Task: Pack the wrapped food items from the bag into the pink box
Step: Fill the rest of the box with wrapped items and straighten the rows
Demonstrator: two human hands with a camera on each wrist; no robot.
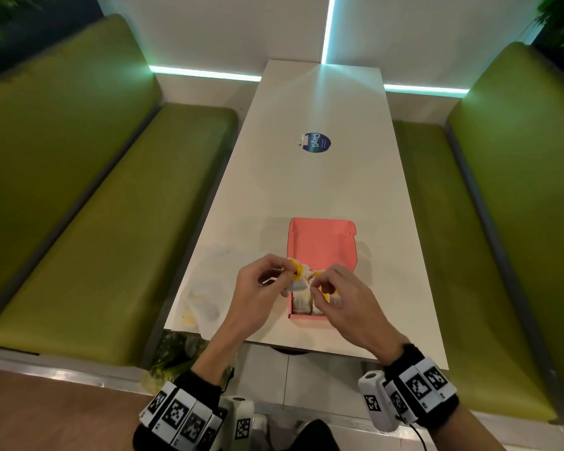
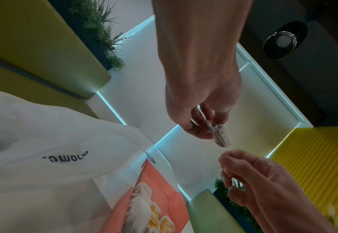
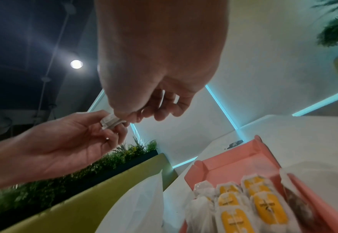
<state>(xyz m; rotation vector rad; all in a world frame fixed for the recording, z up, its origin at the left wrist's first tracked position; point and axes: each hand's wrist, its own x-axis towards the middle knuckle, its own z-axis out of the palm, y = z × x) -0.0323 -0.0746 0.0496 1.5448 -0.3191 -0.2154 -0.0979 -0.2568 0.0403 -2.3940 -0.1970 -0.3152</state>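
Both hands are up over the near end of the long pink cardboard box (image 1: 323, 242), which runs lengthwise up the middle of the frame on the white table (image 1: 306, 177). The left hand (image 1: 261, 288) pinches a small crinkly paper-wrapped food item with a yellow label (image 1: 295, 276), and the right hand (image 1: 342, 297) nips its other end with curled fingertips. More wrapped yellow pieces (image 3: 260, 203) sit in rows inside the box. A floppy white plastic bag (image 1: 205, 288) lies flat at lower left, beside the box.

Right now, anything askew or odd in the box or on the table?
One oddity: the round dark-blue sticker on the white table has its left edge peeled up. The yellow-and-white wrapped food items lie in neat rows in the open pink cardboard box. No spills.
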